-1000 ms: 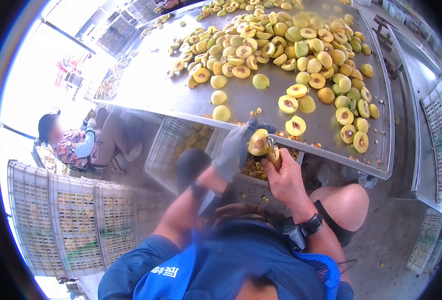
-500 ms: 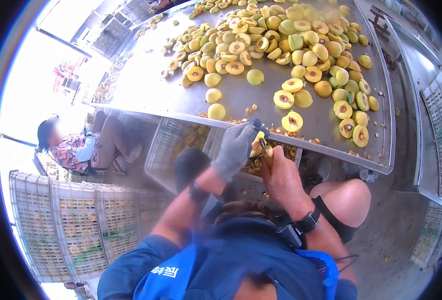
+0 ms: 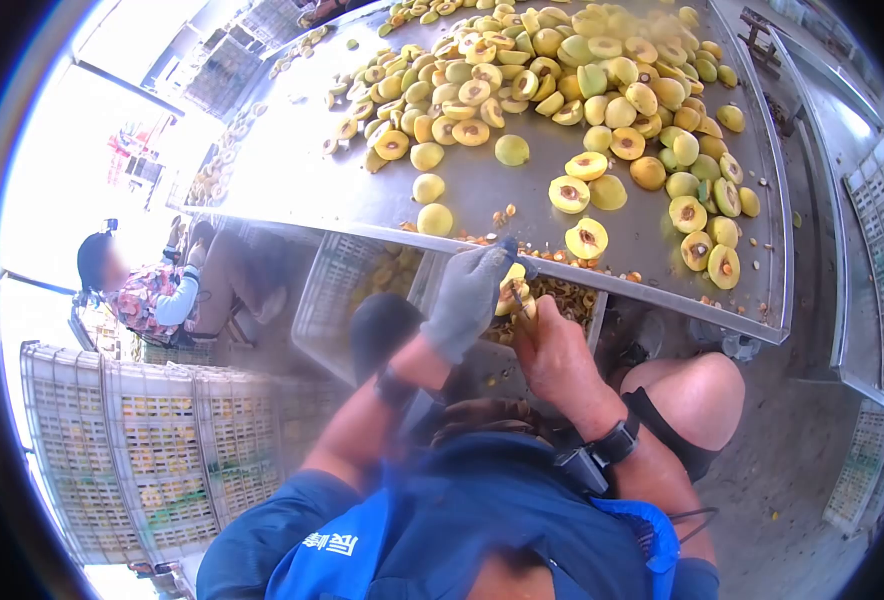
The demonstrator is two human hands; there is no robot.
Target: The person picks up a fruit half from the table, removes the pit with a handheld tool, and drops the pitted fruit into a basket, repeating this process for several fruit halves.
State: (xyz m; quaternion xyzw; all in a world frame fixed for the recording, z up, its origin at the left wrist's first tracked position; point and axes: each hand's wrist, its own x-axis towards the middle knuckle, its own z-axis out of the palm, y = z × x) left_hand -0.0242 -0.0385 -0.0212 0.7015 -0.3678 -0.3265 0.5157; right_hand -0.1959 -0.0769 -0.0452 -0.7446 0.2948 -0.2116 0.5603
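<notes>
At the near edge of the metal table (image 3: 352, 225), my gloved left hand (image 3: 469, 300) holds a yellow fruit half (image 3: 511, 285), cut side out, with dark fingertips round it. My bare right hand (image 3: 559, 358) is closed on a small pitting tool, whose tip meets the fruit; its handle is mostly hidden by the fingers. Below both hands lies a crate of pits and scraps (image 3: 565, 300). Several fruit halves, such as one cut side up (image 3: 587, 239), lie just beyond the table edge.
A large heap of halved fruit (image 3: 552, 70) covers the table's far part. To the left, a crate (image 3: 327, 300) stands under the edge, a co-worker (image 3: 152, 290) sits, and stacked crates (image 3: 162, 440) stand nearer. Another metal table (image 3: 842, 190) is at the right.
My right hand has moved slightly left and the tool has turned against the fruit. My left hand is nearly still. The co-worker's hands have risen a little.
</notes>
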